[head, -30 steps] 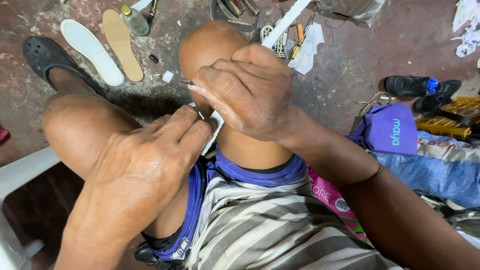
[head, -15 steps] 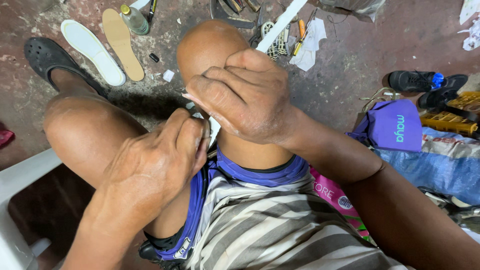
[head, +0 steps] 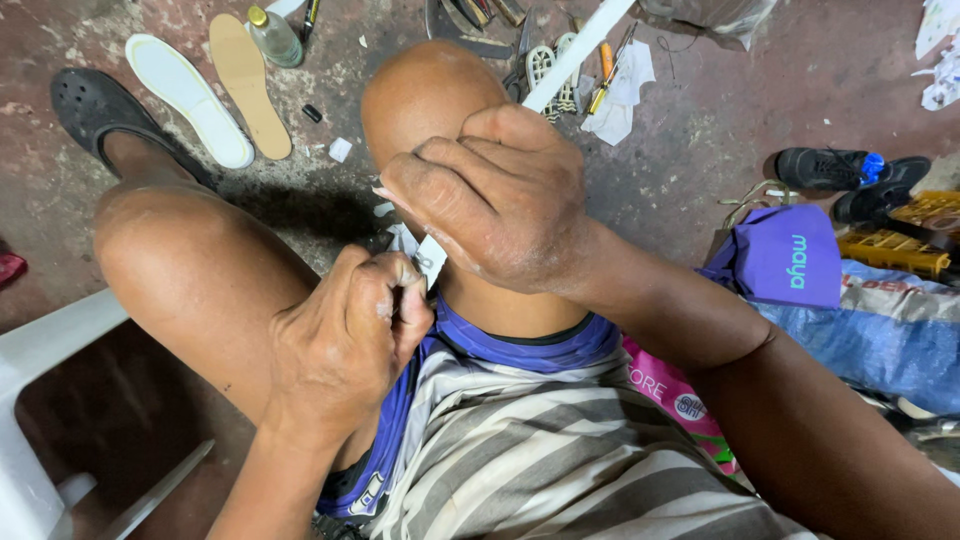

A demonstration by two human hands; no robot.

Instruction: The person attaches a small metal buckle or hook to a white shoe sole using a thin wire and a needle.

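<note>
Head view is showing a white strip (head: 575, 55) running on a diagonal from between the knees up toward the top right. The right hand (head: 495, 195) is curling its fingers around the strip's middle, and the left hand (head: 345, 345) is pinching its lower end. Two insoles (head: 215, 85) and a black shoe (head: 95, 105) are lying on the stained concrete floor (head: 700, 150).

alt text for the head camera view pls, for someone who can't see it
Seen from above, a seated person's right hand and left hand grip a long white strip over bare knees. On the stained floor lie two insoles, a small bottle, a black clog and a purple bag.
</note>
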